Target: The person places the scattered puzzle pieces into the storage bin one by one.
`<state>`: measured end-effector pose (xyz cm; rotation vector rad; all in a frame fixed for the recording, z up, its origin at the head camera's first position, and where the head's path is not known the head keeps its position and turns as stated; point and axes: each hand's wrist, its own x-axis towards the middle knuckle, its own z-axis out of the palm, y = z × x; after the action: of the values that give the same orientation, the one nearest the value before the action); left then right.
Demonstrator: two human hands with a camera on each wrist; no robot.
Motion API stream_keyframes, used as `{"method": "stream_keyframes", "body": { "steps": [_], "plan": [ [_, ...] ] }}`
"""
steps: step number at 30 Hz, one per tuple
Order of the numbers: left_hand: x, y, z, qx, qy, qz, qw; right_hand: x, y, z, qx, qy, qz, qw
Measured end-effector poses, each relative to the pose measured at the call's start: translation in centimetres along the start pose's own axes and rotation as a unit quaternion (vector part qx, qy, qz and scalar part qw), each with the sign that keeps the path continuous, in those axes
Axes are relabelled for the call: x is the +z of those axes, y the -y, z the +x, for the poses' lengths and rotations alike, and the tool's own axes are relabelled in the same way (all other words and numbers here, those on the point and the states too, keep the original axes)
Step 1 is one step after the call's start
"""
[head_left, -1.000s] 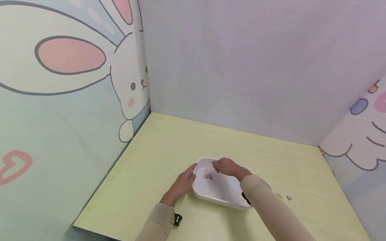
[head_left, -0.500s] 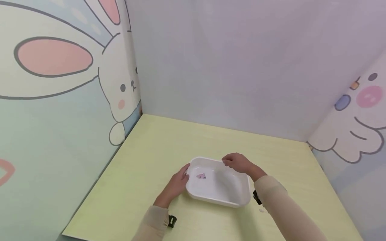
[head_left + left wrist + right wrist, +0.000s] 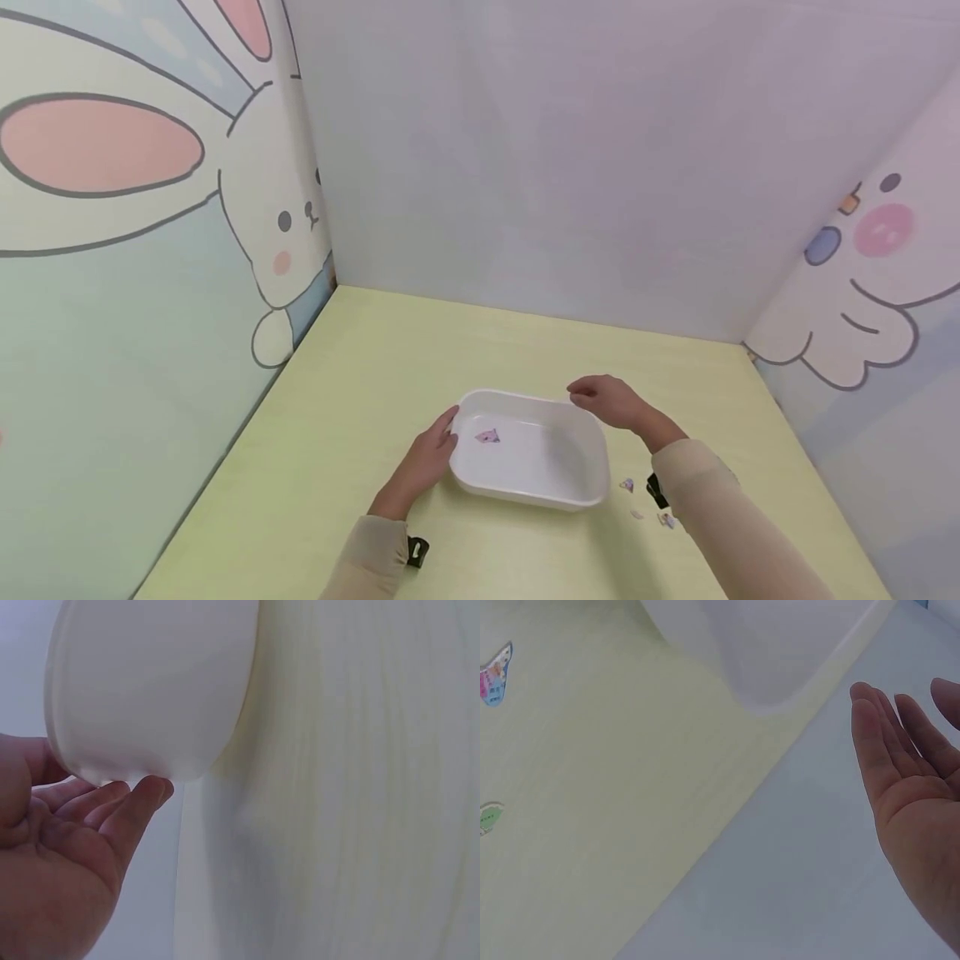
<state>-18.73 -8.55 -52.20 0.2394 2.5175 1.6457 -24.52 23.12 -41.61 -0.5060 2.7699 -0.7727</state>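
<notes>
Left hand (image 3: 426,460) gripping tray (image 3: 517,465), yellow tabletop (image 3: 450,337), cartoon wall (image 3: 142,350)

Over the last second the right hand (image 3: 611,402) moves from above the far inside of the white tray (image 3: 517,467), near 12 o'clock, to the corner between 1 and 2, its fingertips now by the rim. The right sleeve (image 3: 723,517) swings with it, so the tray's 3 o'clock end, covered a second ago, shows. A small printed piece (image 3: 627,484) and a second printed piece (image 3: 667,520) come into sight toward 4 o'clock. The head view turns toward 3 o'clock, bringing in the whole pink cheek (image 3: 885,231) on the wall.
</notes>
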Motion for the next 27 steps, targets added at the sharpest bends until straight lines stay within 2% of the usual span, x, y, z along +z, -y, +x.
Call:
{"method": "stream_keyframes", "body": {
  "steps": [12,19,27],
  "plan": [
    [0.0,-0.1,0.4,-0.013,0.000,0.002,0.9999,-1.7,-1.7,-2.4,0.019,-0.031,0.011,0.9993],
    [-0.2,0.1,0.5,-0.029,-0.006,0.003,0.9995,-1.7,-3.1,-3.8,0.038,-0.042,0.023,0.9981],
    [-0.1,0.2,0.4,-0.019,-0.006,0.005,0.9998,-0.9,-6.2,-6.2,0.086,-0.061,0.015,0.9943]
  ]
}}
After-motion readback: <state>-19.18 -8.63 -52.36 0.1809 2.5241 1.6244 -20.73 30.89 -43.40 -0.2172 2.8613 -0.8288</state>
